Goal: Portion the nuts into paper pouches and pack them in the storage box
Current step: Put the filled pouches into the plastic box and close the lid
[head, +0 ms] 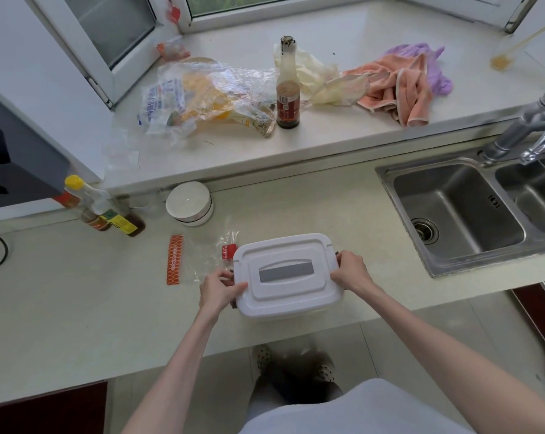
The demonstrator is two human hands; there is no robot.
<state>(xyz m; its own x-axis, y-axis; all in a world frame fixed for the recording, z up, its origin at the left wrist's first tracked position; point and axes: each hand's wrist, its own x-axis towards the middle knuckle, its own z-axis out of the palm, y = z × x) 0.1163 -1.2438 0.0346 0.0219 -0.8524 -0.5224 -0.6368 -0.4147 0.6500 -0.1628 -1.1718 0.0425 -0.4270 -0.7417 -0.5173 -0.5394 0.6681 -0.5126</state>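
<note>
A white storage box with a grey handle set into its lid stands at the front edge of the counter, lid on. My left hand grips its left end, thumb over the lid's corner. My right hand grips its right end at the side latch. An empty clear plastic bag with a red label lies flat just left of the box, beside an orange torn-off strip. No nuts or paper pouches show; the box's inside is hidden by the lid.
A white round jar and sauce bottles stand at the back left. A double steel sink with tap lies to the right. On the window ledge are crumpled plastic bags, a brown bottle and cloths.
</note>
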